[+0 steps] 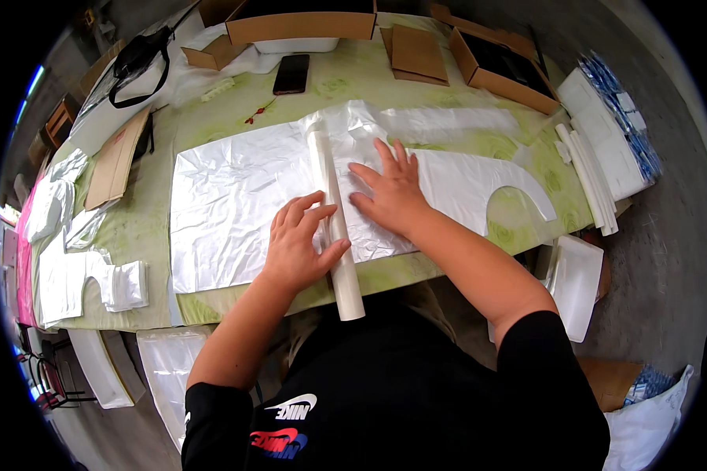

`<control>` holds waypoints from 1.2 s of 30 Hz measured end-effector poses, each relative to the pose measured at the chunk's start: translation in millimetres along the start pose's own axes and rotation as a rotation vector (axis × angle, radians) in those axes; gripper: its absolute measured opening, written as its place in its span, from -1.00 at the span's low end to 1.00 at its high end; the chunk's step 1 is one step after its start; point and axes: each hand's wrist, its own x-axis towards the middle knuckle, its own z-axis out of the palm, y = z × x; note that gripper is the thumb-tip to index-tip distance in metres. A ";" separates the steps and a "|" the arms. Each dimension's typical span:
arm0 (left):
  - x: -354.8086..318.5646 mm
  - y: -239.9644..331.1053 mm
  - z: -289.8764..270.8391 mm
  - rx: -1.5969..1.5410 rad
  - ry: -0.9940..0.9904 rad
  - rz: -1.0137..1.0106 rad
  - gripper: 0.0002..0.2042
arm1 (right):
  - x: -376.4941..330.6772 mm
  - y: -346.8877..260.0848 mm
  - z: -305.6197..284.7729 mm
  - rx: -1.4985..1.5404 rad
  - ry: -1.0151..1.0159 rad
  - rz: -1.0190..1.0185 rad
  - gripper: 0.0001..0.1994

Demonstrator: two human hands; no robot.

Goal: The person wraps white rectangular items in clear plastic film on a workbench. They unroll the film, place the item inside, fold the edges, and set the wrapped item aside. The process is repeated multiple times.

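Note:
A large white plastic sheet [239, 208], wrinkled and with a curved cut-out at its right end, lies spread on the table before me. Across it, pointing toward my body, rests a long pale tube [346, 279] whose near end juts past the table's edge. My left hand [300, 239] lies on the left side of the tube, fingers stretched and touching it, thumb apart. To the right of the tube, my right hand [390, 187] is spread over the sheet with nothing in it.
Behind the sheet lies a black phone [291, 74]. Cardboard boxes [302, 25] stand at the far edge. Folded white plastic pieces [122, 284] lie at the left; several white rolls [587, 177] are at the right edge. A white bin [575, 286] stands below the table.

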 end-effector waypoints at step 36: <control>0.5 -3.0 1.9 -0.058 0.007 -0.072 -0.47 | 27.0 53.3 4.3 0.138 0.103 0.040 -0.33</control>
